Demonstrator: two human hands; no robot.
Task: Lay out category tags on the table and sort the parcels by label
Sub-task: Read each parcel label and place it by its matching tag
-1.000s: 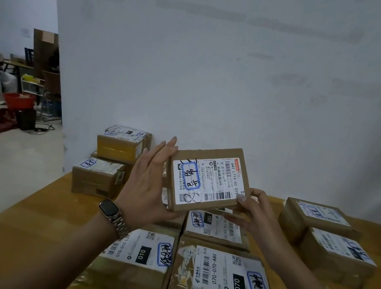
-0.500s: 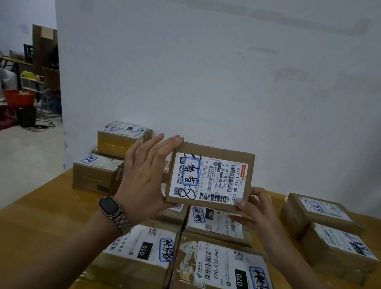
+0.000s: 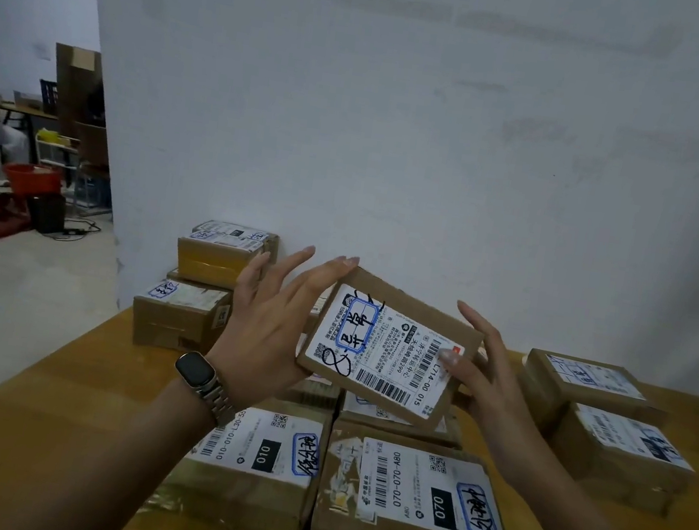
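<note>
head view: the held parcel (image 3: pixel 389 351) hung tilted in the air above the table (image 3: pixel 47 424), covering most of the boxes behind the 010 box (image 3: pixel 256 467) and the 070 box (image 3: pixel 416 512). the left hand (image 3: pixel 271 325) pressed its left edge with straight, spread fingers; the thumb was hidden. the right hand (image 3: pixel 480 373) pinched the right edge, thumb on the label, fingers behind. every box was closed, contents unseen. the label's handwriting was hard to read.

Wears a smartwatch (image 3: pixel 194 369) on the left wrist: dark rounded-rectangular face, silver metal link band. Shows long pale nails on fingers (image 3: pixel 324 274).
</note>
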